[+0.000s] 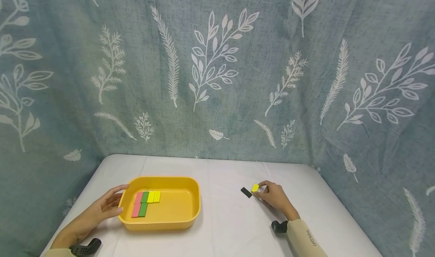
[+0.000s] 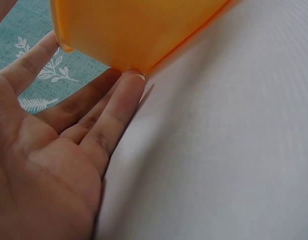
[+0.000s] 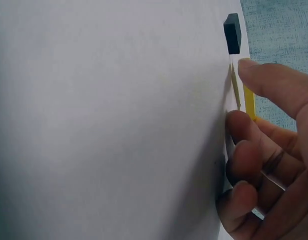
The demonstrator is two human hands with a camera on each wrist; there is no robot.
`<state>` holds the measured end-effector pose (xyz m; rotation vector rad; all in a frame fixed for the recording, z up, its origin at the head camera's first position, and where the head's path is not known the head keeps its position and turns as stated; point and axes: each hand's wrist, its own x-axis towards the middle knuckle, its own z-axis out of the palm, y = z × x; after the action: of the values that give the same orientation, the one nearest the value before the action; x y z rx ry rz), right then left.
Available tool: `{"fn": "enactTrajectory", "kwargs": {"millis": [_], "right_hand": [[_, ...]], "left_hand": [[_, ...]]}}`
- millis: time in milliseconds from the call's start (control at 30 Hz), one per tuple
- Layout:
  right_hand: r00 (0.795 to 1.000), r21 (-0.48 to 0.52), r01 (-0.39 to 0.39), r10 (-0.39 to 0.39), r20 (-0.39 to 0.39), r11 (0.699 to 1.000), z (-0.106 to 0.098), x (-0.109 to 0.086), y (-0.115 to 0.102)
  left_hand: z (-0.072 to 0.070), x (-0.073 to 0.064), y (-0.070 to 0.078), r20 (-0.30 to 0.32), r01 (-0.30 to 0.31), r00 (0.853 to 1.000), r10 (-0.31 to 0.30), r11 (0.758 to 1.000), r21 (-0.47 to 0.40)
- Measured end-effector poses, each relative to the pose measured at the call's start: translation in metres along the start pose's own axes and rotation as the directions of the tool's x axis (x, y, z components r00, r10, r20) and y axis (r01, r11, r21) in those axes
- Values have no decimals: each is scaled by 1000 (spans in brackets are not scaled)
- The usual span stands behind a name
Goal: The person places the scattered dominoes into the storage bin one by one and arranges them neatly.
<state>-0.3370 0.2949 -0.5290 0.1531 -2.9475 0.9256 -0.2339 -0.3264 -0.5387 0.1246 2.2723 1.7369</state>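
Note:
On the left of the table stands a yellow tray (image 1: 170, 208). My left hand (image 1: 103, 209) touches its left side, the fingers fairly straight against the wall; the left wrist view shows fingertips (image 2: 131, 82) against the tray's outer side (image 2: 128, 35). Inside, at the left, lie pink tiles (image 1: 137, 205), green tiles (image 1: 143, 204) and two yellow tiles (image 1: 154, 197), set edge to edge. At the right, my right hand (image 1: 273, 196) pinches a yellow tile (image 1: 255, 188) between thumb and finger. Just left of it lies a black tile (image 1: 246, 192), also seen in the right wrist view (image 3: 233, 34).
A white cloth (image 1: 224, 226) covers the table. Behind and at both sides hangs a blue-green curtain (image 1: 234, 128) with white leaf prints. A dark wrist device (image 1: 279, 226) sits at the right wrist, and another device (image 1: 86, 247) at the left.

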Motion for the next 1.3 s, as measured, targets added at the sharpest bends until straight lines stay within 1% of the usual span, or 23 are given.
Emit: {"fn": "enactTrajectory", "kwargs": {"millis": [267,400,467,633,833,1133,1300], "right_hand": [[1000,-12,15,-15,-21,1000,0,-2,-7],[999,-22,26,-27,-27,999,1,-2,-16],[999,-23,35,-36,-26,999,1,-3,-22],[997,-18,69,-69,-19,997,1,-6,-36],[995,-30,97,-97,-13,995,3,-5,-49],[985,-31,172,-172,-16,985,5,-5,-68],[978,-28,206,-206,1,978,8,-5,-79]], "left_hand": [[0,0,0,-2,6,1000,-6,1000,0],[0,0,1,1,1,1000,-1,1000,-8],[0,-1,1,5,-16,1000,16,1000,-8],[0,-2,1,13,-45,999,45,999,-3],[1,-2,2,6,-30,1000,30,1000,-5],[0,-2,3,10,-24,1000,25,1000,-9],[0,-3,4,13,-36,999,36,999,-14]]}}
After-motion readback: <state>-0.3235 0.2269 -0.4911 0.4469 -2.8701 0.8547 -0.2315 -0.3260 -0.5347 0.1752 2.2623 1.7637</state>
